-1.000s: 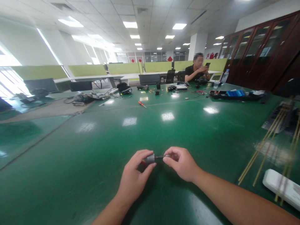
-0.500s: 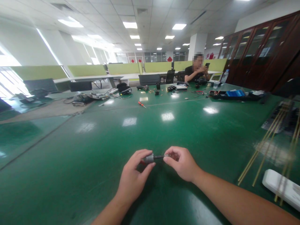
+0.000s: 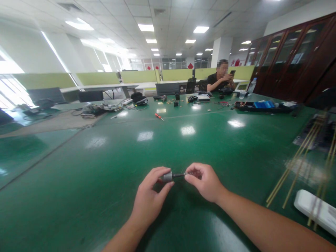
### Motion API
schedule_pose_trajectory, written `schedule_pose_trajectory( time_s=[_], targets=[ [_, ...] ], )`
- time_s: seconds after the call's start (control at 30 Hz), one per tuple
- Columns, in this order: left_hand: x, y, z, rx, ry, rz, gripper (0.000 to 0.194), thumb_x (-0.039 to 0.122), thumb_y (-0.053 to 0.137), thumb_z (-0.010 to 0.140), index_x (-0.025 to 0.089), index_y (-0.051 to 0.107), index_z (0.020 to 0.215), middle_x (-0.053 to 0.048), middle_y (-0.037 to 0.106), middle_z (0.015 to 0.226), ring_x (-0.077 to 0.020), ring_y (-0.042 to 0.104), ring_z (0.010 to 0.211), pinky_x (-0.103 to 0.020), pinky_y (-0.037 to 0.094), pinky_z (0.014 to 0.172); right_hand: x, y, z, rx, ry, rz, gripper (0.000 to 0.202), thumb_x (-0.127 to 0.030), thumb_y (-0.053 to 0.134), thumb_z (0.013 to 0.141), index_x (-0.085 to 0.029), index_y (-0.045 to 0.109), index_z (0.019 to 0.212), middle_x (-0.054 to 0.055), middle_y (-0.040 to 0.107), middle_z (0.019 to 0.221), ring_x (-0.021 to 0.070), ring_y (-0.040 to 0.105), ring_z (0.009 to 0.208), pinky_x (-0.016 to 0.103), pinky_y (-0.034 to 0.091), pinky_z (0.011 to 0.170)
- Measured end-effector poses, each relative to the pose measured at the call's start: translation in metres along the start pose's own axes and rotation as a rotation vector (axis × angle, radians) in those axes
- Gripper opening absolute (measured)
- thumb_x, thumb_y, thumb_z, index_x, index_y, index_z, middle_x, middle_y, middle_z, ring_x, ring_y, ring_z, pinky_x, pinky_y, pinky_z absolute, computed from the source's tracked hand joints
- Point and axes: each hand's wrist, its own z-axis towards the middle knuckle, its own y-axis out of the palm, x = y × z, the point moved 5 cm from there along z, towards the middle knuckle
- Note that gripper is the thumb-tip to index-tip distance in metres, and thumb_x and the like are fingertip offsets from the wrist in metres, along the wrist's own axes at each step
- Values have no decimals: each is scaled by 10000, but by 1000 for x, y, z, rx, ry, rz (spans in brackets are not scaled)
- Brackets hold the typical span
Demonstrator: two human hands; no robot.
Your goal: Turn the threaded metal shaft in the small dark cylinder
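Observation:
My left hand [image 3: 151, 194] is closed around a grey cylindrical part [image 3: 167, 176], gripping it between thumb and fingers. A thin dark shaft [image 3: 179, 175] juts from the cylinder toward the right. At the shaft's far end, my right hand [image 3: 204, 180] pinches a small shiny metal piece [image 3: 187, 173], mostly hidden by the fingertips. Whether that piece is joined to the shaft I cannot tell. Both hands are above the near part of the green table [image 3: 105, 175].
An orange-handled screwdriver [image 3: 159, 117] lies farther back. Thin yellowish sticks [image 3: 296, 164] and a white rounded object [image 3: 315, 208] are at my right. Black headphones [image 3: 139, 99], electronic parts and a water bottle [image 3: 252, 86] line the far side, where a person [image 3: 220, 78] sits holding a phone.
My right hand has shifted very slightly to the right and up, its fingertips still at the shaft's end. My left hand and the grey cylinder look unmoved.

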Motion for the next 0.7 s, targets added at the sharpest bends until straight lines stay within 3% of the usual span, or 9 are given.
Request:
schedule_pose_trajectory(
  time_s=[0.7],
  targets=[
    [1,-1,1,28,-9,-22,238,298,667,889,268,675,1125,-49,642,1167,-216,630,1074,-355,556,915,1,-3,1,17,2,20,82,-255,665,779,-174,673,772,-4,615,645,131,522,570,249,416,565]
  ],
)
